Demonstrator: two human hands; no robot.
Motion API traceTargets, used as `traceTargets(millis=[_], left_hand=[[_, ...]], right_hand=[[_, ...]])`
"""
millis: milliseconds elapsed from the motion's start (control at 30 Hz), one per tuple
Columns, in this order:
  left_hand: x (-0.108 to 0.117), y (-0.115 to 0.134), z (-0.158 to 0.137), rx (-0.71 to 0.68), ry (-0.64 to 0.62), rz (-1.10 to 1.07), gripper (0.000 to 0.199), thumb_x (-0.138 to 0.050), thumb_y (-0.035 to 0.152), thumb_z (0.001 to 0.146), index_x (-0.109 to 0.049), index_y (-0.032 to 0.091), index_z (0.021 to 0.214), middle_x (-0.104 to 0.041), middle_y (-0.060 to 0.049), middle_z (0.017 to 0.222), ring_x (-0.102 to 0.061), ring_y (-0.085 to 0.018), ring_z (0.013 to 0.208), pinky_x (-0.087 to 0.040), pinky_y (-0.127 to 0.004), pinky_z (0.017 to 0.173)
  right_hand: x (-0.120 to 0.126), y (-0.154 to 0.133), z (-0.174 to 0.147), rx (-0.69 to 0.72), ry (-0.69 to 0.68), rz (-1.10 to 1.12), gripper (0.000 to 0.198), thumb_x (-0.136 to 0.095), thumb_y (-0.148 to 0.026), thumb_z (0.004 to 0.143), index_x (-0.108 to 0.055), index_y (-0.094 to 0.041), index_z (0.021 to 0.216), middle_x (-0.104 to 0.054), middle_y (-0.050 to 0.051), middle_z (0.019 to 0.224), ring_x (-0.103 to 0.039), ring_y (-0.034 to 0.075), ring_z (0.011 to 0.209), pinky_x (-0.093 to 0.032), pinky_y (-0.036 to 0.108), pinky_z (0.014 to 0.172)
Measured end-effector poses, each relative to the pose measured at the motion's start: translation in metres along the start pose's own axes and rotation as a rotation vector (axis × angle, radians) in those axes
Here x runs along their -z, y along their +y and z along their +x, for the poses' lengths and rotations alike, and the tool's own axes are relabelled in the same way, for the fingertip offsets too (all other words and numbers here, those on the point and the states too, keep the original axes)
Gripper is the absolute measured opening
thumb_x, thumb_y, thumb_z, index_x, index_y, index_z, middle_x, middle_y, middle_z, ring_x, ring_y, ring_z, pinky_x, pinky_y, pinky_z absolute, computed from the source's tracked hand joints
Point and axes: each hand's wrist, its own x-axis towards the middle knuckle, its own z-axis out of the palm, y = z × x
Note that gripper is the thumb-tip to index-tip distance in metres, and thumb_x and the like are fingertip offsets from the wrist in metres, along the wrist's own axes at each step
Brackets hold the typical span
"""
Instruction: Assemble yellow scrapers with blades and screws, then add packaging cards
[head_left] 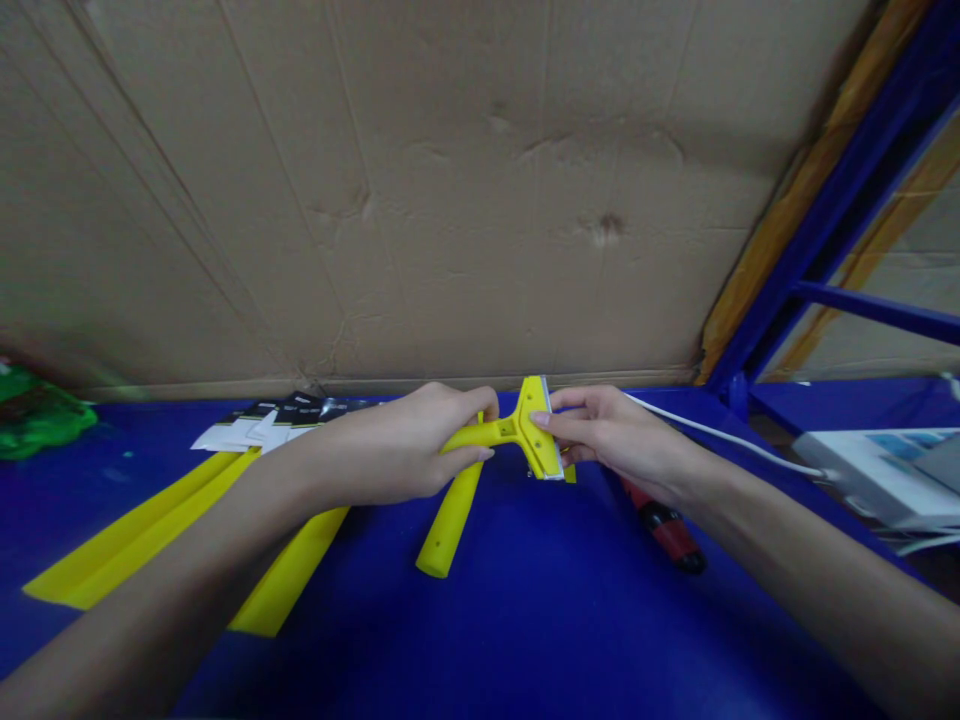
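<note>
Between my two hands is a yellow scraper (534,432) with a wide head and a metal strip along its right edge. My left hand (424,440) is wrapped round its handle. At the head, my right hand (600,430) pinches the blade side, thumb on the yellow face and fingers behind. Below my left hand a yellow tube-like handle (454,525) lies on the blue table (525,620). Under my right wrist rests a red and black screwdriver-like tool (670,530), partly hidden by the hand.
Long yellow pieces (142,530) with black and white packaging (259,425) lie at left. A green plastic bag (41,415) sits at the far left. A cardboard wall (450,200) stands behind. On the right are a blue metal frame (780,260), a white power strip (870,480) and its cable.
</note>
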Motion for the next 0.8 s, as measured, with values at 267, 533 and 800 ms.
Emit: traceTargets(millis=[267, 533, 800], left_hand=[[-0.006, -0.005, 0.002, -0.092, 0.132, -0.004, 0.041, -0.063, 0.04, 0.095, -0.055, 0.03, 0.133, -0.071, -0.002, 0.097, -0.069, -0.022, 0.087, -0.05, -0.03, 0.075], [-0.003, -0.005, 0.003, -0.201, 0.182, -0.035, 0.046, -0.065, 0.035, 0.097, -0.06, 0.03, 0.142, -0.078, -0.003, 0.119, -0.073, -0.021, 0.102, -0.052, -0.028, 0.087], [-0.003, -0.007, 0.005, -0.223, 0.176, 0.006, 0.047, -0.063, 0.037, 0.097, -0.063, 0.027, 0.144, -0.079, -0.005, 0.124, -0.076, -0.022, 0.093, -0.053, -0.03, 0.081]], right_hand=[[0.005, 0.004, 0.003, 0.018, -0.02, -0.001, 0.026, -0.096, -0.022, 0.067, -0.072, -0.017, 0.076, -0.078, 0.001, 0.071, -0.07, 0.012, 0.061, -0.056, 0.022, 0.059], [0.004, -0.001, -0.001, 0.086, -0.015, -0.036, 0.029, -0.096, -0.027, 0.067, -0.07, -0.017, 0.076, -0.076, 0.0, 0.072, -0.068, 0.01, 0.062, -0.052, 0.021, 0.058], [0.014, -0.002, 0.0, 0.098, -0.118, -0.104, 0.037, -0.098, -0.032, 0.062, -0.073, -0.017, 0.084, -0.077, 0.001, 0.07, -0.067, 0.011, 0.06, -0.052, 0.023, 0.06]])
